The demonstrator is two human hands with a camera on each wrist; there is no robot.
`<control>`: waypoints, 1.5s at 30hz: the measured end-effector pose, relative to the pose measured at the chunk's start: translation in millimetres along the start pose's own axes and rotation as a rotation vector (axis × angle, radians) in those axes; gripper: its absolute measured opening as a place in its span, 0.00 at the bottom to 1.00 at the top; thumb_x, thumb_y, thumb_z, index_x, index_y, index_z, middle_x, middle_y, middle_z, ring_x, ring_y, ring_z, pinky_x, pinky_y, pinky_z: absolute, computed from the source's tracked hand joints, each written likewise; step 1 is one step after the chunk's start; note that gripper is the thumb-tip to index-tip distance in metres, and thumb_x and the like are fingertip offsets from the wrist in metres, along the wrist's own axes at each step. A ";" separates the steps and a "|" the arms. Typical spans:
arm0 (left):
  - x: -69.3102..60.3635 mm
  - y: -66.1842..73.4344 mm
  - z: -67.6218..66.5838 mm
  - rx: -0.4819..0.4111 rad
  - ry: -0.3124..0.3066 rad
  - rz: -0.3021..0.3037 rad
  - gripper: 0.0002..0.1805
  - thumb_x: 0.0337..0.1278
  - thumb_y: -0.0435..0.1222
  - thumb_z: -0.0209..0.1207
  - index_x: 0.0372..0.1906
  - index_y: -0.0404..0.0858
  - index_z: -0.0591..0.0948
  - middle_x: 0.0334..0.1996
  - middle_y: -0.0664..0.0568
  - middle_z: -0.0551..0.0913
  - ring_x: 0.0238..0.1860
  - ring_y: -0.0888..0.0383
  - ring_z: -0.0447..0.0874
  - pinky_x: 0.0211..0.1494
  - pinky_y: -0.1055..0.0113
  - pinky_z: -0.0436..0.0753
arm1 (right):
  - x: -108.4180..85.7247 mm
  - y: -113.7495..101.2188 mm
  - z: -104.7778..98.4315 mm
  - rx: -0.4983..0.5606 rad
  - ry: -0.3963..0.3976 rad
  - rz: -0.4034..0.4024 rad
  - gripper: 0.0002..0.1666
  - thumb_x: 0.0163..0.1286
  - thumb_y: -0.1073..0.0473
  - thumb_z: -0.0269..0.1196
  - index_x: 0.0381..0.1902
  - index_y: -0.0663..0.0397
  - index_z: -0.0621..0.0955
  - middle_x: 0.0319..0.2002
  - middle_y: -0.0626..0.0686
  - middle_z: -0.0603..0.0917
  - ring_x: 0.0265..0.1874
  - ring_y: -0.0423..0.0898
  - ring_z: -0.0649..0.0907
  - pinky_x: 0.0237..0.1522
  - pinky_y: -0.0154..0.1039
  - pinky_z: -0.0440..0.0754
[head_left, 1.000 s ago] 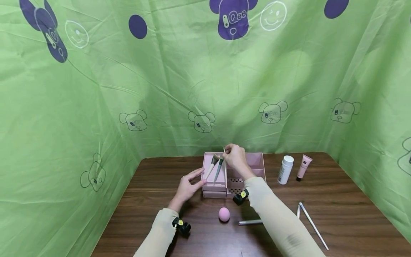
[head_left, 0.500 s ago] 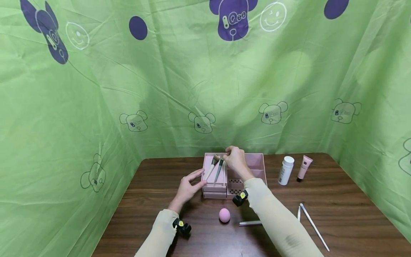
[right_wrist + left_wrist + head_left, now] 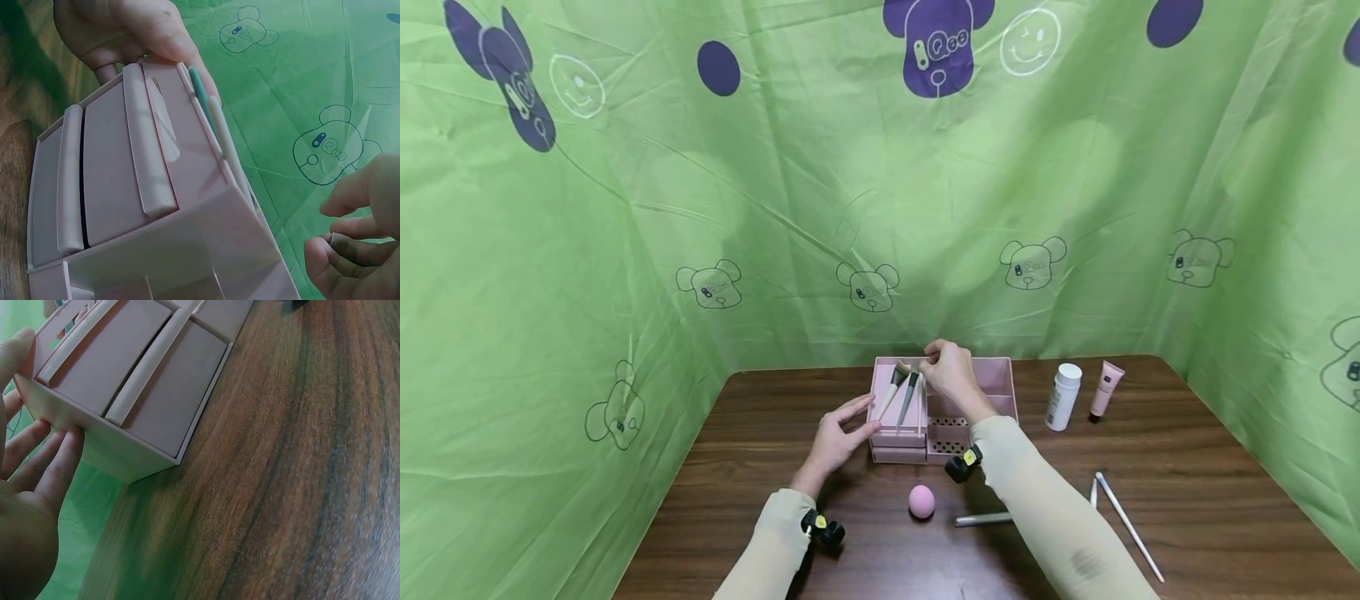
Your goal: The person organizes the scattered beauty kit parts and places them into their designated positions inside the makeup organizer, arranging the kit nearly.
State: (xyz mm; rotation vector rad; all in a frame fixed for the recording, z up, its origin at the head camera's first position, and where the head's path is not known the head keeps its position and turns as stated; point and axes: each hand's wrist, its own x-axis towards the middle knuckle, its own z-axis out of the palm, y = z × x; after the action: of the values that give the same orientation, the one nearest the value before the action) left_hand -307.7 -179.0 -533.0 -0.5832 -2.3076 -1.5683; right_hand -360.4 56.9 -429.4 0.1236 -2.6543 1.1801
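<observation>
Green curtain (image 3: 820, 150) reads "Qee"; my left grip (image 3: 835, 437), fingers extended, touches the pink drawered organizer (image 3: 898, 455); my right grip (image 3: 953, 377) curls, holding what I can't tell.

"Qee" on the green curtain (image 3: 812, 167)'s purple bear (image 3: 938, 52), above the right hand (image 3: 953, 377); bottle (image 3: 1063, 400) print, right of it, too small.

the silver tube (image 3: 981, 519) is covered at three o'clock by a sleeve (image 3: 1060, 504); in the right wrist view, the right hand (image 3: 369, 250) is cut off at three o'clock, and whether anything is held cannot be told.
</observation>
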 end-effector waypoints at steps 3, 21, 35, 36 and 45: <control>-0.2 -1.9 0.0 0.006 -0.002 0.000 0.28 0.51 0.44 0.71 0.59 0.46 0.81 0.60 0.53 0.80 0.63 0.54 0.77 0.70 0.64 0.72 | -1.9 1.2 -2.2 0.000 0.000 -0.004 0.16 0.58 0.62 0.65 0.47 0.56 0.83 0.37 0.52 0.87 0.38 0.49 0.86 0.45 0.44 0.85; 0.7 0.1 -0.2 0.027 -0.009 -0.025 0.28 0.51 0.46 0.71 0.60 0.47 0.81 0.60 0.54 0.80 0.63 0.55 0.77 0.70 0.63 0.71 | -9.7 7.2 -20.2 -0.018 0.026 -0.030 0.16 0.59 0.59 0.66 0.46 0.55 0.84 0.36 0.51 0.88 0.36 0.49 0.85 0.44 0.45 0.84; 0.3 8.2 -1.2 0.017 -0.009 -0.005 0.28 0.52 0.43 0.70 0.60 0.40 0.80 0.60 0.49 0.80 0.63 0.52 0.77 0.70 0.64 0.71 | -18.6 14.6 -35.4 -0.023 0.039 -0.043 0.17 0.59 0.58 0.65 0.47 0.53 0.84 0.37 0.50 0.88 0.36 0.48 0.85 0.44 0.45 0.84; 0.4 8.1 -1.1 0.018 -0.009 -0.006 0.28 0.52 0.43 0.70 0.60 0.41 0.80 0.60 0.49 0.80 0.63 0.52 0.77 0.71 0.62 0.71 | -19.1 14.9 -36.6 -0.022 0.041 -0.048 0.17 0.59 0.59 0.65 0.48 0.53 0.84 0.37 0.50 0.88 0.36 0.48 0.85 0.44 0.45 0.84; 1.4 -3.7 0.3 0.023 -0.006 -0.014 0.29 0.51 0.47 0.71 0.60 0.47 0.81 0.60 0.54 0.80 0.63 0.56 0.77 0.71 0.63 0.70 | -28.5 10.5 -50.3 -0.028 0.069 -0.084 0.16 0.60 0.58 0.65 0.46 0.53 0.84 0.36 0.50 0.88 0.35 0.47 0.85 0.44 0.46 0.83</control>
State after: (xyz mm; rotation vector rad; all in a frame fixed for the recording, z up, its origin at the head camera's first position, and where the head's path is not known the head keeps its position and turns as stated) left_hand -310.7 -179.7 -535.5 -0.5682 -2.3354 -1.5462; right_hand -325.6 100.7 -411.5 0.1841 -2.5786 1.1003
